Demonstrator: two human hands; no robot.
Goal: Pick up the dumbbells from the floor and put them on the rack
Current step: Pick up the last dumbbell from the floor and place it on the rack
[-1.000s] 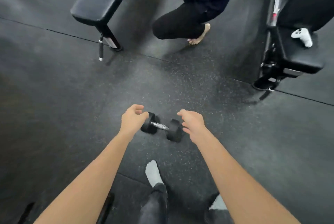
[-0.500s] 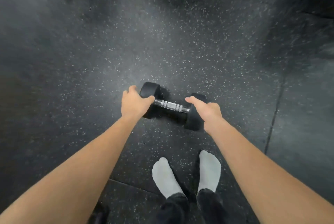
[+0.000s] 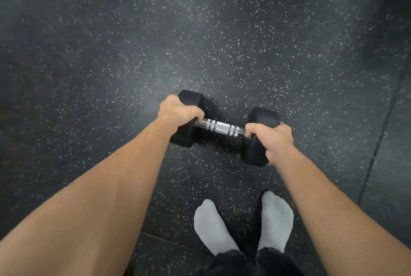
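Head view, looking straight down: nearest the camera stand two feet in grey socks (image 3: 242, 224), planted side by side on the floor (image 3: 111, 64) just short of the load. I read that stance as a brace for a lift made close to the body. Both bare forearms reach forward from the lower corners and meet at the dumbbell (image 3: 222, 128).

It lies on the dark speckled rubber floor just ahead of the toes, its bar running left to right and tilted a little, the left head farther away than the right. The left hand (image 3: 178, 113) is curled over the inner edge of the left head, its fingers (image 3: 198, 115) hooked down where the chrome bar joins it. The right hand (image 3: 272, 136) does the same at the right head, its fingers (image 3: 250, 130) wrapped over the end of the bar. Both hands are closed on the dumbbell, and the knurled middle of the handle is left bare between them. Taking it at both ends probably shares the weight and keeps it level. Whether it has left the floor I cannot tell.

Beyond it there is only more floor, with a seam (image 3: 378, 142) between mats running along the right. No rack is in sight, so the carry remains to be done.
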